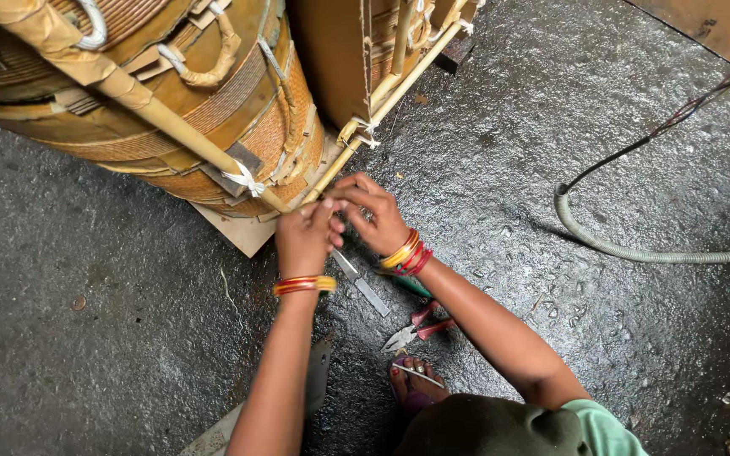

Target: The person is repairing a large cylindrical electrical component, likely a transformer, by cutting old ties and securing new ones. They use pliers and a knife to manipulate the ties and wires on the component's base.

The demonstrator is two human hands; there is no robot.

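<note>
My left hand (304,238) and right hand (371,215) met at the lead (318,183) below the coil (238,127), fingers pinched together on it, mid-binding. Next called for snug wrapping; pliers (416,328) lay on the floor (86,279).

Single head view, steeply downward, fairly close (perhaps crouching), floor (618,152) below

My left hand (304,239) and right hand (373,215) meet at the near foot of the wound coil (213,110). Near them on the floor (86,338) lie pliers (416,328); a hose (635,249) curves far right.
</note>
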